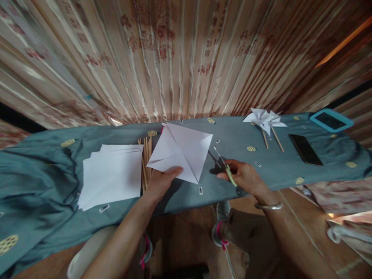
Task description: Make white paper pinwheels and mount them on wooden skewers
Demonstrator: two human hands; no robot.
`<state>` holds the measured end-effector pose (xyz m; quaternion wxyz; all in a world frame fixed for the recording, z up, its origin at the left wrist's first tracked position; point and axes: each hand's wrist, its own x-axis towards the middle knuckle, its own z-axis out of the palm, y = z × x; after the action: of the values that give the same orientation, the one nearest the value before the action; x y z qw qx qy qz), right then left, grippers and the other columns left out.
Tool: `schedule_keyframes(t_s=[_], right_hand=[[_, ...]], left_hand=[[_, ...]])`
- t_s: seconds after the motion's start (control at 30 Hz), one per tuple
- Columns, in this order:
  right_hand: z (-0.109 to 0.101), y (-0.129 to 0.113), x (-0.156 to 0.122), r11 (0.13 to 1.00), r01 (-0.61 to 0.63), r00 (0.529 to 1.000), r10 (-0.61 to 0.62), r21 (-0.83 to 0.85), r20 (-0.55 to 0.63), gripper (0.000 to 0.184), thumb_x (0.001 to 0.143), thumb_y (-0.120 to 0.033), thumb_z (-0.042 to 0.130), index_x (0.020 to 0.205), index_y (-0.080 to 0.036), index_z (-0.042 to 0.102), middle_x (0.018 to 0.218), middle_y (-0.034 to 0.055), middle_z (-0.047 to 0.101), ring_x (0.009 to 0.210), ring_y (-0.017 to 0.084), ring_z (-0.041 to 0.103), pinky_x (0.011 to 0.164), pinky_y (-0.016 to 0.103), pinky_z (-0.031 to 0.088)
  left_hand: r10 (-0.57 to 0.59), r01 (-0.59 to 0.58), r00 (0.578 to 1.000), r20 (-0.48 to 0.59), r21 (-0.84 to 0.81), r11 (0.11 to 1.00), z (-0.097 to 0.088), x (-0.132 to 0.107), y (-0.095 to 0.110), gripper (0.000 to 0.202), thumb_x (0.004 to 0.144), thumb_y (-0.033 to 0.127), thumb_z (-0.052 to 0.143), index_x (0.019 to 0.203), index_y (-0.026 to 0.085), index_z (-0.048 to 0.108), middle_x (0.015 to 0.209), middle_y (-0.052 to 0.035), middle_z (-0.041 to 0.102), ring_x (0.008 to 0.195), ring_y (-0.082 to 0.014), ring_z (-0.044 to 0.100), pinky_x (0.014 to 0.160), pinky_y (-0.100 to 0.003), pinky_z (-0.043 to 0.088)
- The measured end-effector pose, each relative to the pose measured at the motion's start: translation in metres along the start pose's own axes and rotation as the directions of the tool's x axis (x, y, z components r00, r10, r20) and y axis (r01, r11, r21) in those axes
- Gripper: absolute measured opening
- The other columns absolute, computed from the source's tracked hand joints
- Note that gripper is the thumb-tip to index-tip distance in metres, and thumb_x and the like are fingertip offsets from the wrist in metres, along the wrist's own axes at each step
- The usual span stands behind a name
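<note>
A square sheet of white paper (190,145) with diagonal creases or cuts is tilted above the table in the middle of the head view. My left hand (162,180) grips its near edge, thumb on top and the other fingers hidden beneath. To the right of the sheet, my right hand (242,176) is closed around the light green handles of a pair of scissors (230,174). The blades point away from me and stand apart from the paper. Part of the handles is covered by my fingers.
Left of the sheet lie a stack of white paper (113,176) and several wooden sticks (147,155). White paper pinwheels (265,119) on sticks, a dark phone (305,149) and a blue-framed device (331,119) rest at the right. A curtain (186,58) hangs behind the cloth-covered table (186,199).
</note>
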<state>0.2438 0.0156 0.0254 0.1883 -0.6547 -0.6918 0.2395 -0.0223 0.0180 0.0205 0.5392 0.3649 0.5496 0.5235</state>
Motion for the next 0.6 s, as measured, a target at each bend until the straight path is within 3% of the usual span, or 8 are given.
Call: schedule_keyframes(t_s=[0.07, 0.2, 0.37, 0.47, 0.6], right_hand=[[-0.002, 0.007, 0.0, 0.956, -0.089, 0.987, 0.047, -0.279, -0.153, 0.048, 0.075, -0.051, 0.067, 0.108, -0.016, 0.065, 0.074, 0.0071, 0.072, 0.066, 0.024, 0.068, 0.056, 0.029, 0.045], [0.002, 0.01, 0.004, 0.842, -0.116, 0.986, 0.034, -0.527, -0.162, 0.057, 0.082, -0.042, 0.064, 0.127, -0.01, 0.052, 0.092, 0.0161, 0.073, 0.081, 0.029, 0.071, 0.067, 0.033, 0.049], [0.008, 0.011, 0.007, 0.808, -0.074, 0.987, -0.025, -0.585, -0.159, 0.057, 0.087, -0.034, 0.058, 0.133, -0.005, 0.043, 0.09, 0.0177, 0.073, 0.079, 0.029, 0.071, 0.07, 0.035, 0.05], [0.008, 0.014, 0.008, 0.815, -0.059, 0.98, -0.064, -0.577, -0.19, 0.044, 0.088, -0.029, 0.055, 0.127, -0.007, 0.05, 0.093, 0.0176, 0.073, 0.082, 0.028, 0.07, 0.072, 0.035, 0.051], [0.006, 0.015, 0.01, 0.826, -0.034, 0.967, -0.116, -0.563, -0.229, 0.034, 0.089, -0.026, 0.051, 0.119, -0.01, 0.057, 0.104, 0.0184, 0.071, 0.091, 0.029, 0.069, 0.077, 0.037, 0.052]], left_hand=[[-0.034, 0.031, 0.998, 0.044, 0.063, 0.998, 0.005, -0.005, -0.005, 0.04, 0.052, 0.025, 0.078, 0.09, 0.015, 0.065, 0.094, -0.0099, 0.073, 0.09, -0.0264, 0.067, 0.09, -0.044, 0.052], [-0.035, 0.015, 0.99, 0.139, 0.143, 0.99, 0.015, -0.011, -0.019, 0.03, 0.056, 0.022, 0.074, 0.085, 0.018, 0.066, 0.092, -0.008, 0.074, 0.093, -0.028, 0.067, 0.093, -0.045, 0.051], [-0.022, -0.03, 0.968, 0.249, 0.204, 0.979, 0.019, -0.008, -0.03, 0.02, 0.058, 0.02, 0.068, 0.078, 0.018, 0.066, 0.086, -0.0088, 0.074, 0.084, -0.0285, 0.067, 0.084, -0.046, 0.053], [-0.032, -0.028, 0.959, 0.283, 0.207, 0.978, 0.018, -0.007, -0.03, 0.021, 0.061, 0.022, 0.068, 0.081, 0.016, 0.065, 0.087, -0.0095, 0.073, 0.085, -0.0281, 0.068, 0.084, -0.045, 0.052], [0.008, -0.047, 0.97, 0.243, 0.157, 0.986, 0.015, -0.007, -0.031, 0.038, 0.061, 0.021, 0.069, 0.098, 0.015, 0.064, 0.099, -0.0104, 0.072, 0.095, -0.0272, 0.066, 0.09, -0.043, 0.05]])
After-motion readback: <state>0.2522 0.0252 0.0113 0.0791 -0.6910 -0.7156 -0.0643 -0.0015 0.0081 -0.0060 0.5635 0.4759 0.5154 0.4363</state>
